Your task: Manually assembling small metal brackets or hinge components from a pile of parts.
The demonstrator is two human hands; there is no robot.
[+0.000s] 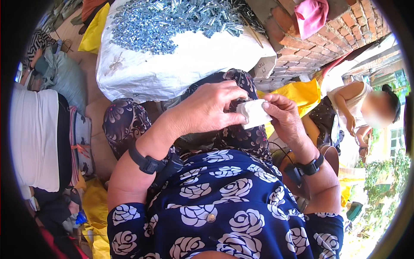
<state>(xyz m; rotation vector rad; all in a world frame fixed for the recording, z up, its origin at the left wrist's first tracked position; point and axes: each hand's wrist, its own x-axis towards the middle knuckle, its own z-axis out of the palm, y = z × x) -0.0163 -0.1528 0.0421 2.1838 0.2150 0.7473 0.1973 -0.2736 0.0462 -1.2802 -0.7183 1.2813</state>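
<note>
Above my lap, my left hand (215, 105) pinches one side of a small white piece (255, 114), with thumb and fingers bent round its edge. Whether it is folded paper, cloth or a little packet cannot be told. The thumb and fingers of my right hand (284, 116) close on its other side. Beyond my knees, a heap of small shiny metal pieces (172, 26) is spread over a surface covered in white sheeting (142, 73). Neither hand touches the heap.
A brick wall (340, 30) with a pink cloth (311, 17) stands at the far right. Yellow sheeting (302, 97) lies beyond my right hand. Another person (349, 101) sits at the right. Someone in a white top (34, 134) is at the left, near a pale stuffed sack (67, 77).
</note>
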